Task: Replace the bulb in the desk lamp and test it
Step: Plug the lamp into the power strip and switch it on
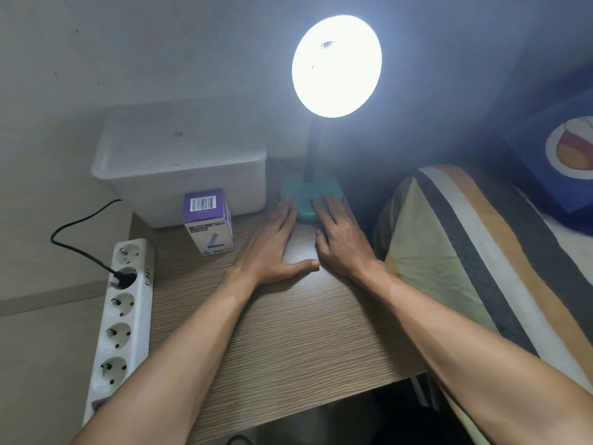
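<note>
The lamp [309, 194] stands at the far end of the table [288, 332], its teal base close to the right edge and its dark neck rising to a shade [337, 65] that glows bright white toward the camera; the bulb itself is lost in the glare. Just left of the base sits a white bin [179, 165], backed against the wall, and in front of the bin a small purple-and-white box [209, 221] stands upright, near the left hand. The middle and near part of the table is bare wood grain up to the front edge. A power strip [123, 316] lies along the left edge with one black plug [123, 277] in its second socket, the cord looping off to the left. Beyond the right edge a striped pillow [465, 252] presses close.

The left hand [272, 248] lies flat and open, palm down, fingertips touching the base's front left corner, thumb stretched right. The right hand [340, 239] is also open and flat, fingers resting on the base's front. Both forearms reach in from the near edge.
</note>
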`<state>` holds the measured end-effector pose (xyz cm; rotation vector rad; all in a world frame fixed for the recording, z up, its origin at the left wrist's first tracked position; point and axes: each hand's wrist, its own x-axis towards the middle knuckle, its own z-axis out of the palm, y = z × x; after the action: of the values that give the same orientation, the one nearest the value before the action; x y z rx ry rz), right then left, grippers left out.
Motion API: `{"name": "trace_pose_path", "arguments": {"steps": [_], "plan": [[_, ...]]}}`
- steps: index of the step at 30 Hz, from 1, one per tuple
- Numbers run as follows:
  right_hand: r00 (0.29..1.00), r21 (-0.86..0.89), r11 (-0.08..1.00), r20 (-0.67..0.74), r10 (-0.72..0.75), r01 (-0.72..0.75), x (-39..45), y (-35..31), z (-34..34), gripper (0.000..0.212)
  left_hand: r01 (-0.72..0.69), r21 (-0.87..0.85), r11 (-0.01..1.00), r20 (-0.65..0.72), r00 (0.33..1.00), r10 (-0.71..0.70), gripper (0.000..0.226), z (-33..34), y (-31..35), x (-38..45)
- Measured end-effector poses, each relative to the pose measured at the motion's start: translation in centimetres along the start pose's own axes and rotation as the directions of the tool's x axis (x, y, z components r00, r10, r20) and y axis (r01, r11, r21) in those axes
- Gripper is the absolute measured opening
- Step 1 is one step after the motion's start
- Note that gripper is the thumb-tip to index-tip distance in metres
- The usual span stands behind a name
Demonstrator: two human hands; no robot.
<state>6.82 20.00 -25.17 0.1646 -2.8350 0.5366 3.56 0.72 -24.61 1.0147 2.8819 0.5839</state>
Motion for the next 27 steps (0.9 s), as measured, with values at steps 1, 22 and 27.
{"name": "trace_pose_path", "arguments": {"steps": [1, 22, 27], "plan": [[1.0, 0.001, 1.0, -0.002, 0.002, -0.002, 0.0, 0.0, 0.0, 0.064, -0.001, 0.0, 1.0, 0.002, 1.0, 0.001, 0.128, 0.0, 0.0, 0.0], [0.998, -0.075, 0.996, -0.023, 0.057, -0.058, 0.5, -1.2, -0.9, 0.064, 0.001, -0.057, 0.998, 0.03, 1.0, 0.001, 0.128, 0.3, -0.1, 0.0], [0.998, -0.114, 0.992, -0.036, 0.041, -0.045, 0.5, -1.2, -1.0, 0.065, -0.006, -0.04, 0.999, 0.009, 1.0, 0.007, 0.127, 0.1, 0.0, -0.1]]}}
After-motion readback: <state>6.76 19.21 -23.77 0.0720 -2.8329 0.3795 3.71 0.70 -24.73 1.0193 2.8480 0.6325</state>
